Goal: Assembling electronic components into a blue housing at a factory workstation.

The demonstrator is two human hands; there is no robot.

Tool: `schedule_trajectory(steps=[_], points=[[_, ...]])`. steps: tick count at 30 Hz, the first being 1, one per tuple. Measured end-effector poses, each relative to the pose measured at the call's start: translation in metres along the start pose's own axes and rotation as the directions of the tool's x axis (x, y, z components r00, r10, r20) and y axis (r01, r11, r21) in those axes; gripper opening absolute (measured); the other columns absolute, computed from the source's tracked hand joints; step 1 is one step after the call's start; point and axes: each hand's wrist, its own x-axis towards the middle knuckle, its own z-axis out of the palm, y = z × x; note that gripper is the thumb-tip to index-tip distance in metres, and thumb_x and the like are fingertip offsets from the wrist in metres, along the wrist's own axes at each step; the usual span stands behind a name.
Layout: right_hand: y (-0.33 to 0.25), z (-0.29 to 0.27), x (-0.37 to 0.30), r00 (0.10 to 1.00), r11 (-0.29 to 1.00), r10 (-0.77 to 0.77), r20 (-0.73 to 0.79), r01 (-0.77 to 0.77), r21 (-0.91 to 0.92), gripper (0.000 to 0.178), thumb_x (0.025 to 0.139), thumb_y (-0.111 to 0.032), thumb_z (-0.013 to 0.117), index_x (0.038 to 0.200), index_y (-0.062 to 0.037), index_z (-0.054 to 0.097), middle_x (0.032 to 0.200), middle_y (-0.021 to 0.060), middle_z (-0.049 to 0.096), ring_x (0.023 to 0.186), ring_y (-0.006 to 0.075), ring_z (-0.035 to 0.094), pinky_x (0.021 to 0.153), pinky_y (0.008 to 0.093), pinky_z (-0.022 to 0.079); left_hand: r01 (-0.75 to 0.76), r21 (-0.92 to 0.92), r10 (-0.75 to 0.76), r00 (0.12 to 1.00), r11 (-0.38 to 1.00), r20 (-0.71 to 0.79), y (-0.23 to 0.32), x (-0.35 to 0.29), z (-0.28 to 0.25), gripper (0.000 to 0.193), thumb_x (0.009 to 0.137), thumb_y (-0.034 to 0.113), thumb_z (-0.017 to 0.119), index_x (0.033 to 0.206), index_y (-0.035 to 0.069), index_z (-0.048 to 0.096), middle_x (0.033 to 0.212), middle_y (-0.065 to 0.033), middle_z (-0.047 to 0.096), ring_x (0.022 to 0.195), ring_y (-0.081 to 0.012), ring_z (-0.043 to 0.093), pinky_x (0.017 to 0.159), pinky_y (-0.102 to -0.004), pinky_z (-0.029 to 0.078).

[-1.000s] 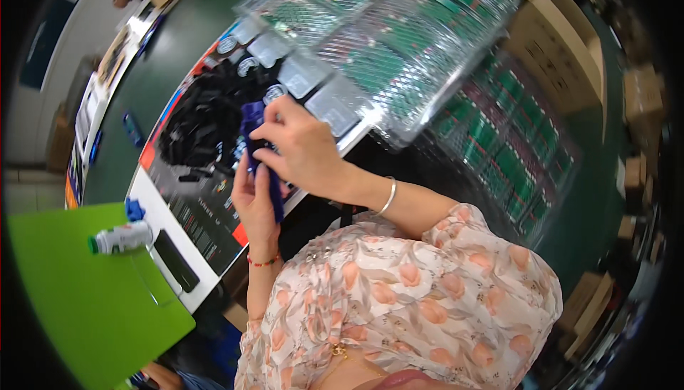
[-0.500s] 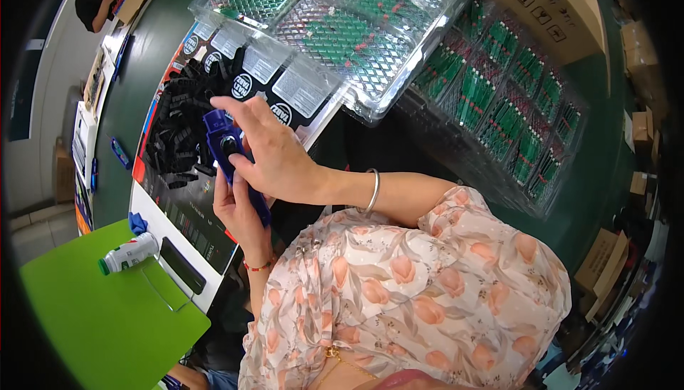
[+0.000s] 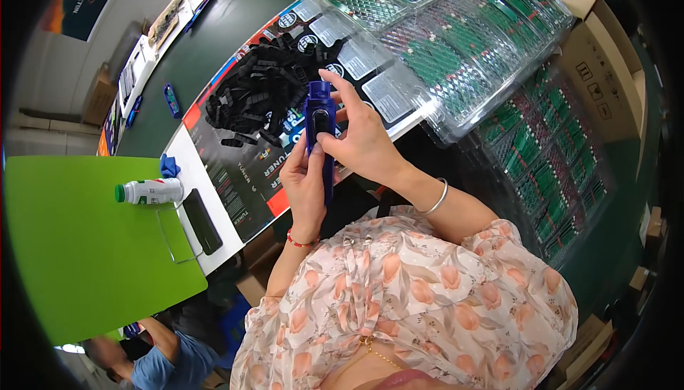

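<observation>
A dark blue plastic casing (image 3: 320, 93), long and narrow, stands roughly upright between my hands. My left hand (image 3: 305, 185), with a red beaded bracelet at the wrist, is closed around its lower half. Set in the casing's face is a black oval part (image 3: 322, 120). The thumb of my right hand (image 3: 368, 146) presses at the lower end of this oval, while its fingers curve behind and beside the casing's upper end. Just beyond and left of the casing lies a heap of small black plastic parts (image 3: 256, 87).
Printed sheets (image 3: 231, 169) cover the table under the heap. Clear trays (image 3: 442, 55) of green circuit boards stand at the right, with more boards (image 3: 548, 169) lower down beside a cardboard box (image 3: 605, 69). A bottle (image 3: 153, 192) and phone (image 3: 201, 222) lie left. Another person (image 3: 174, 358) sits lower left.
My view has swung, so the scene sits further right. The casing has turned from a slant to nearly upright. My left hand still holds it and my right thumb stays on the oval part.
</observation>
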Motion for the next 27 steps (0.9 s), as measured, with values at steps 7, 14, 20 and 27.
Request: schedule_trajectory(steps=[7,14,20,27], points=[[-0.001,0.002,0.002,0.992,0.989,0.082,0.094,-0.093,0.119,0.069,0.072,-0.001,0.065,0.137,-0.0077,0.042,0.099,0.0169,0.065,0.079,0.0266,0.069,0.075,0.0344,0.055,-0.045,0.047,0.046,0.999,0.998,-0.028,0.007,-0.006,0.001,0.033,0.097,0.012,0.058,0.129,0.001,0.057,0.077,-0.0017,0.064,0.053,-0.0058,0.056,0.045,-0.0203,0.045],[0.001,0.008,0.001,0.992,0.994,0.081,0.095,-0.087,0.061,0.056,0.075,-0.002,0.065,0.127,0.0009,0.048,0.095,0.0171,0.067,0.081,0.027,0.07,0.074,0.0346,0.055,-0.063,0.063,0.064,0.998,0.996,-0.021,0.01,-0.009,-0.002,0.033,0.097,0.012,0.058,0.128,0.0,0.057,0.077,-0.0013,0.064,0.053,-0.0051,0.056,0.045,-0.0203,0.044],[0.005,0.008,0.001,0.994,0.989,0.075,0.078,-0.085,0.124,0.051,0.077,-0.005,0.064,0.126,0.0023,0.05,0.094,0.0145,0.066,0.072,0.0213,0.068,0.067,0.032,0.054,-0.059,0.065,0.06,0.998,0.996,-0.015,0.013,-0.01,-0.002,0.036,0.097,0.012,0.058,0.131,0.0,0.055,0.081,-0.003,0.065,0.054,-0.0057,0.057,0.045,-0.0206,0.045],[-0.017,-0.003,0.008,0.998,0.991,0.064,0.016,-0.062,-0.116,0.053,0.079,-0.007,0.065,0.129,0.0008,0.05,0.088,0.0159,0.066,0.063,0.0227,0.067,0.061,0.0345,0.053,-0.054,0.033,0.052,0.997,0.998,0.05,0.012,-0.006,0.002,0.04,0.097,0.011,0.056,0.135,0.0,0.05,0.085,-0.0061,0.067,0.055,-0.0066,0.058,0.047,-0.0204,0.046]])
